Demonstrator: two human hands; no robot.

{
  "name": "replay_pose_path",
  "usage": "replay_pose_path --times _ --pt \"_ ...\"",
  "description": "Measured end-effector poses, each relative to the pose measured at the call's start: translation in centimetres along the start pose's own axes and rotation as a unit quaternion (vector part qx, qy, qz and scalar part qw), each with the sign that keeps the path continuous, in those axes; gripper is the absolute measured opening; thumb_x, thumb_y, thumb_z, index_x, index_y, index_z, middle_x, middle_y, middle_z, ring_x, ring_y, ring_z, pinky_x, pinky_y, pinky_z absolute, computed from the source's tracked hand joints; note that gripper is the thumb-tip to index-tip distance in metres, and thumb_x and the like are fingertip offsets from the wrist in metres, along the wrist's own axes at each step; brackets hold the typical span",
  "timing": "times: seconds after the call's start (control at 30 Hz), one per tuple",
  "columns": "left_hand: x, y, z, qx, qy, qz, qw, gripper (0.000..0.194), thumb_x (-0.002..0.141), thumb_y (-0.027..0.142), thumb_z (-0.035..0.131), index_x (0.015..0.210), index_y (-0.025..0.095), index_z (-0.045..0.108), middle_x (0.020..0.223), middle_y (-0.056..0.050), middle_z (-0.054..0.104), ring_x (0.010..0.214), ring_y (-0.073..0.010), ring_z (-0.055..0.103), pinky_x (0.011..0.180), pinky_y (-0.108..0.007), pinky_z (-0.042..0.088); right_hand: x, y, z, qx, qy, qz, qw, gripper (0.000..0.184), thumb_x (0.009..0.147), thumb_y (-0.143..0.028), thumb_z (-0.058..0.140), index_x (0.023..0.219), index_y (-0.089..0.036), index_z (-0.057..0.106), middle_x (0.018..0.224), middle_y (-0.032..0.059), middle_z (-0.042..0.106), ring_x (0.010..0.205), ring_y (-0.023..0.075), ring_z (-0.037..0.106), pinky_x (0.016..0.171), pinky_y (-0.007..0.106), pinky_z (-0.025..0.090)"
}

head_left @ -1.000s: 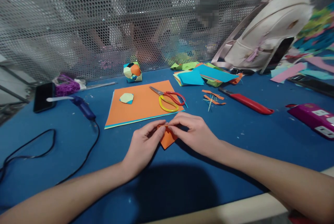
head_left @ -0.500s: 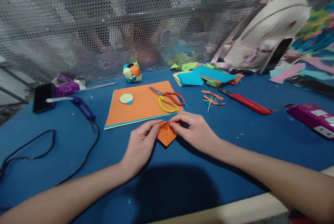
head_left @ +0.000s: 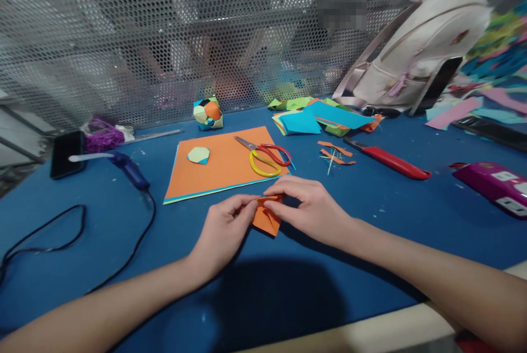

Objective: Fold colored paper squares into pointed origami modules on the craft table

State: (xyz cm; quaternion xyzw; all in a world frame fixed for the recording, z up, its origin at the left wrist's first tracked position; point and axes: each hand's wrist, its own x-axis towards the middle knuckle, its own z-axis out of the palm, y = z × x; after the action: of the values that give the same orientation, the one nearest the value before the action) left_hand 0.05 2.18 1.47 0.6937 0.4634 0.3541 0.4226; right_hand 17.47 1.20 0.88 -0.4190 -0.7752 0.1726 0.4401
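Between my two hands is a small folded piece of orange paper (head_left: 268, 222), with creases across its face and one corner pointing down toward me. My left hand (head_left: 225, 227) pinches its left edge between thumb and fingers. The thumb and index finger of my right hand (head_left: 310, 205) close on its upper right part, hiding that edge. Just beyond them lies a stack of coloured sheets (head_left: 206, 177), orange on top. On the stack rest scissors (head_left: 265, 160) with one red and one yellow handle, and a small pale green and blue folded paper piece (head_left: 198, 155).
A glue gun (head_left: 130, 171) with a looping black cord and a phone (head_left: 68, 155) lie left. Behind the stack stands a multicoloured paper ball (head_left: 208, 113). Rightward are blue sheets (head_left: 300, 122), orange scraps (head_left: 335, 153), a red cutter (head_left: 395, 161), a purple power strip (head_left: 489, 183) and a backpack (head_left: 424, 51).
The orange paper has turned slightly, its lower corner shifting right. My right hand's fingers have moved left over its top edge, closer to my left hand.
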Motion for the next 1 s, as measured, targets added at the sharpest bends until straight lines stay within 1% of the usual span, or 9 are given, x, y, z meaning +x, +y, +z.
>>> replay_pose_path --times 0.1,0.2,0.33,0.4,0.53,0.67,0.73,0.87,1.0 --pt "0.03 0.03 -0.02 -0.005 0.012 -0.007 1.0 0.023 0.079 0.032 0.056 0.083 0.016 0.071 0.082 -0.004 0.073 0.076 -0.0162 0.065 0.07 -0.023 0.051 0.04 -0.04 0.02 -0.013 0.006 0.02 1.0 0.008 0.081 -0.014 0.057 0.08 -0.015 0.064 0.075 0.0038 0.065 0.07 0.0134 0.059 0.066 0.026 0.047" --pt "0.06 0.03 0.05 -0.017 0.001 -0.016 1.0 0.021 0.079 0.031 0.056 0.08 0.015 0.071 0.077 -0.003 0.072 0.073 -0.0155 0.065 0.067 -0.022 0.051 0.0 0.11 0.02 -0.013 -0.009 0.023 1.0 0.014 0.083 -0.011 0.053 0.077 -0.015 0.065 0.074 0.0032 0.065 0.069 0.0123 0.059 0.066 0.025 0.046" --pt "0.07 0.04 0.15 -0.022 -0.024 -0.016 0.999 0.022 0.078 0.03 0.058 0.087 0.017 0.072 0.086 -0.004 0.074 0.079 -0.0175 0.066 0.072 -0.025 0.052 -0.1 0.22 0.02 0.004 -0.023 0.012 1.0 0.014 0.084 -0.012 0.053 0.079 -0.015 0.066 0.074 0.0036 0.065 0.07 0.012 0.06 0.066 0.024 0.046" --pt "0.09 0.0 0.12 -0.018 -0.029 -0.014 0.999 0.022 0.079 0.031 0.058 0.087 0.018 0.073 0.086 -0.003 0.074 0.08 -0.0182 0.066 0.074 -0.025 0.052 -0.1 0.13 0.03 0.01 -0.025 0.017 0.999 0.012 0.083 -0.013 0.055 0.08 -0.015 0.066 0.074 0.0036 0.065 0.07 0.0124 0.059 0.066 0.024 0.046" --pt "0.16 -0.18 -0.04 -0.044 0.002 -0.03 0.999 0.023 0.079 0.032 0.058 0.087 0.016 0.073 0.083 -0.004 0.074 0.079 -0.0175 0.065 0.074 -0.024 0.051 -0.02 -0.2 0.07 -0.004 -0.029 0.058 0.998 0.008 0.079 -0.019 0.06 0.084 -0.014 0.064 0.078 0.0047 0.066 0.071 0.0142 0.058 0.066 0.026 0.046" --pt "0.16 -0.33 -0.01 -0.089 0.012 -0.05 0.995 0.025 0.078 0.033 0.061 0.088 0.014 0.073 0.084 -0.005 0.073 0.079 -0.0182 0.065 0.073 -0.025 0.051 0.06 -0.27 0.1 0.006 -0.041 0.105 0.994 0.012 0.084 -0.017 0.052 0.08 -0.015 0.064 0.075 0.0022 0.066 0.068 0.0124 0.058 0.063 0.024 0.044" --pt "0.15 -0.38 0.09 -0.101 0.007 -0.056 0.993 0.026 0.077 0.034 0.061 0.089 0.014 0.073 0.083 -0.006 0.073 0.079 -0.0184 0.065 0.072 -0.026 0.051 0.07 -0.16 0.13 0.013 -0.041 0.103 0.994 0.018 0.086 -0.016 0.049 0.077 -0.016 0.064 0.073 0.0012 0.066 0.066 0.0115 0.058 0.062 0.023 0.044" --pt "0.13 -0.38 0.23 -0.11 -0.007 -0.077 0.991 0.027 0.076 0.034 0.062 0.09 0.014 0.073 0.08 -0.005 0.072 0.077 -0.018 0.064 0.07 -0.025 0.052 0.01 0.15 0.19 0.013 -0.024 0.094 0.995 0.019 0.084 -0.015 0.052 0.071 -0.016 0.065 0.069 0.0003 0.066 0.063 0.0109 0.058 0.059 0.022 0.043" --pt "0.09 -0.29 0.15 -0.101 -0.025 -0.063 0.993 0.029 0.079 0.035 0.059 0.095 0.015 0.072 0.089 -0.006 0.073 0.084 -0.0193 0.065 0.076 -0.027 0.051 -0.11 0.18 0.22 0.025 -0.019 0.096 0.995 0.018 0.082 -0.013 0.054 0.071 -0.016 0.067 0.069 -0.0001 0.068 0.061 0.0104 0.059 0.06 0.022 0.043"
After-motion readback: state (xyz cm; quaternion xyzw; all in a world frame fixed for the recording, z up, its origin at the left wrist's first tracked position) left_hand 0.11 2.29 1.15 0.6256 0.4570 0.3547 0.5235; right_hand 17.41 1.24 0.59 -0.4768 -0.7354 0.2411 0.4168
